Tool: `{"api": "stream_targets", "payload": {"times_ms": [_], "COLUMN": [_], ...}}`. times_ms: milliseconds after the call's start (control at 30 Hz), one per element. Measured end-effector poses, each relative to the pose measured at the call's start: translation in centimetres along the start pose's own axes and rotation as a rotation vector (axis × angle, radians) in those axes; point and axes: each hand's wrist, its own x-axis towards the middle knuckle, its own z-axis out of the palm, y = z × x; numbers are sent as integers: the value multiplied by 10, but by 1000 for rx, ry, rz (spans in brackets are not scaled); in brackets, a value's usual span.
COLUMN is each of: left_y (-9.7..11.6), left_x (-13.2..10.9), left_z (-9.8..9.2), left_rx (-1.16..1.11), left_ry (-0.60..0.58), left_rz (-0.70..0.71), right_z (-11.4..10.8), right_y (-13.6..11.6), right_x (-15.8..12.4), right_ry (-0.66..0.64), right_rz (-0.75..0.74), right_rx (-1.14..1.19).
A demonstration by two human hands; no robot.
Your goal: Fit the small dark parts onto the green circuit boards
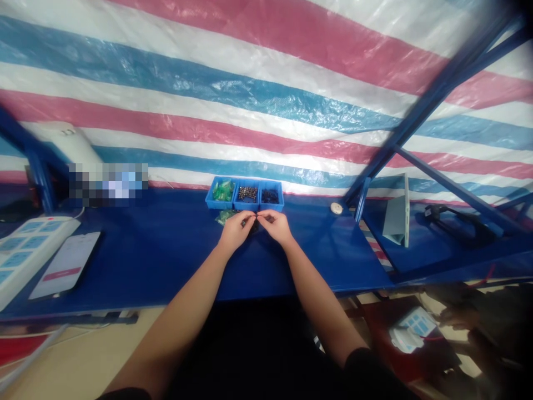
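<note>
My left hand (238,229) and my right hand (275,224) meet fingertip to fingertip just above the blue table (166,250). Both are pinched closed; whatever small thing sits between the fingertips is too tiny to name. Right behind them stand three blue bins in a row. The left bin (209,202) holds green pieces (224,190), the middle one (245,205) small metallic parts (247,193), and the right one (278,205) small black parts (270,196). A green packet or piece (225,216) lies beside my left hand, and dark bits are partly hidden under the hands.
On the left lie a phone (66,264) and a white power strip (29,250). A round whitish disc (336,208) rests to the right, near a blue metal frame (400,139). A tablet-like panel (397,216) stands beyond it. Striped sheeting (250,105) hangs behind.
</note>
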Motion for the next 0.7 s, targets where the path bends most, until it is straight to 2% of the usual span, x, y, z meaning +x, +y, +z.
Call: {"api": "stream_targets", "payload": {"times_ms": [233,467,700], "left_y": [-1,-5,-9], "left_x": [0,-1,0], "left_z": [0,3,2], "left_rx": [-10,-39,1], "left_ry": [1,4,33], "left_rz": [49,182,223], "right_z": [3,1,0], "right_y": [-1,-7,-10], "right_x": [-2,-3,-3], "right_ry": [-33,3,-23], "right_rz": [6,-7,14], "right_rx": [18,25,23]}}
